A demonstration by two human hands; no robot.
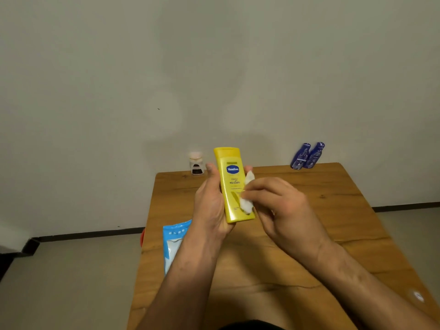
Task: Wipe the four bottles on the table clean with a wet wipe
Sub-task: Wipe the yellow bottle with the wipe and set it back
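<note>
My left hand grips a yellow lotion bottle upright above the wooden table, cap end up, label facing me. My right hand presses a bunched white wet wipe against the bottle's right side. Two dark blue bottles stand side by side at the table's far right edge. A small white jar-like bottle with a pale cap and dark label stands at the far left edge.
A blue and white wet-wipe pack lies at the table's left edge, partly under my left forearm. Something red peeks out beside the table there. A plain wall rises right behind the table, with floor on both sides.
</note>
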